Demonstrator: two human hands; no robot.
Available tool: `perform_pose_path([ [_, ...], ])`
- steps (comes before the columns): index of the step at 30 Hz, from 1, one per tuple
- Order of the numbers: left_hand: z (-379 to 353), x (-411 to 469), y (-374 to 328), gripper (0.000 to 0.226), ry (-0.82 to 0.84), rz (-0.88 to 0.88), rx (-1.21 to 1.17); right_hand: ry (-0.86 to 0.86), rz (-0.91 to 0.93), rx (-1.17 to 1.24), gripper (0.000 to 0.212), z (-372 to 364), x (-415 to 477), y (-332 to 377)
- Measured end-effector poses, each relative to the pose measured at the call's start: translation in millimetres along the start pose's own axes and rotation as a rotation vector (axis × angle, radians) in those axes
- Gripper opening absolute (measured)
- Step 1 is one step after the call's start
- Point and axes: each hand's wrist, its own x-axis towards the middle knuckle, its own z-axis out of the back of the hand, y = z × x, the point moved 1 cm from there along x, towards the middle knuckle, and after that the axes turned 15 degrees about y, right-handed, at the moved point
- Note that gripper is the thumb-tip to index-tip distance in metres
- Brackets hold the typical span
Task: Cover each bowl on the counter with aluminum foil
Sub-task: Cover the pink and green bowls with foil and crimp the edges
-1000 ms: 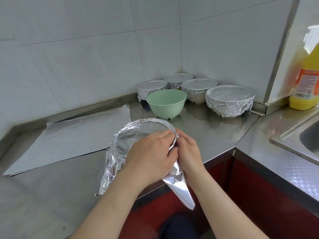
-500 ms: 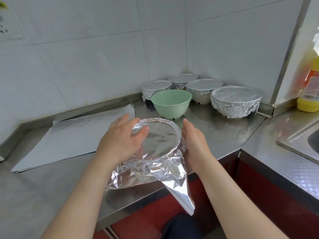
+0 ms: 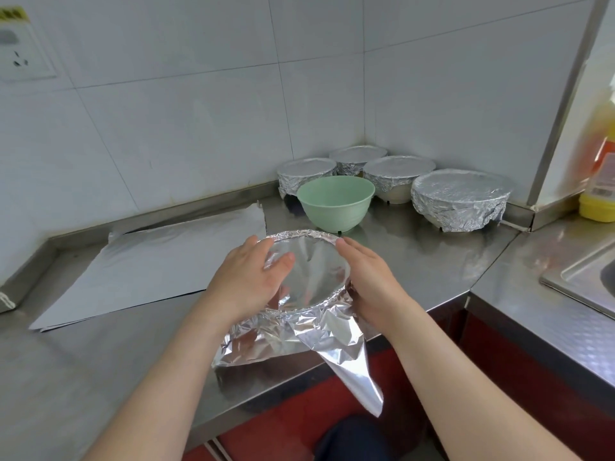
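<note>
A bowl under a foil sheet (image 3: 316, 271) stands near the counter's front edge. My left hand (image 3: 248, 277) lies on its left rim, thumb resting on the foil top. Against the right rim my right hand (image 3: 372, 284) presses with straight fingers. Loose foil hangs crumpled in front, one corner (image 3: 352, 367) drooping past the counter edge. Behind stands an uncovered green bowl (image 3: 336, 202). Several foil-covered bowls (image 3: 461, 199) sit in the back corner. Flat foil sheets (image 3: 156, 264) lie to the left.
The steel counter (image 3: 100, 361) runs along a tiled wall with a raised back lip. A sink (image 3: 585, 281) is at the right, with a yellow bottle (image 3: 599, 181) behind it. A wall socket (image 3: 20, 58) is at upper left. Red cabinet fronts show below the edge.
Both hands left the bowl's front right side. The left hand went to the left rim, the right hand to the right rim, and they now flank the foil top.
</note>
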Motion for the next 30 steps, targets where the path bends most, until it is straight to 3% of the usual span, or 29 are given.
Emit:
perform_pose_path([
  [4,-0.9,3.3,0.6,0.054,-0.001,-0.021,-0.007,-0.039,0.030,-0.083,0.047,7.1,7.1,4.8],
  [8,-2.9,5.3,-1.8,0.059,0.002,-0.027,0.030,-0.075,0.037,-0.238,0.049,1.7,9.0,1.6],
  [12,-2.7,13.9,7.2,0.067,0.028,-0.043,0.033,-0.056,0.042,-0.211,0.056,-2.0,-1.9,-0.6],
  [16,0.6,16.0,3.0,0.057,0.019,-0.115,-0.090,-0.023,0.019,-0.133,0.027,8.9,-11.0,7.0],
  [18,2.6,7.7,-1.9,0.046,-0.043,-0.183,-0.144,-0.054,0.003,-0.215,0.038,20.7,-3.5,12.0],
  [23,-5.1,-36.7,-4.9,0.016,-0.177,-0.433,-0.196,0.033,0.009,-0.484,0.039,19.5,4.6,27.0],
  [26,-12.4,-51.3,-3.4,0.009,-0.141,-0.472,-0.166,0.026,0.005,-0.613,0.045,16.8,14.8,28.9],
  [30,-22.6,-50.0,-6.7,0.007,-0.177,-0.479,-0.170,0.011,-0.023,-0.555,0.044,12.3,18.4,33.9],
])
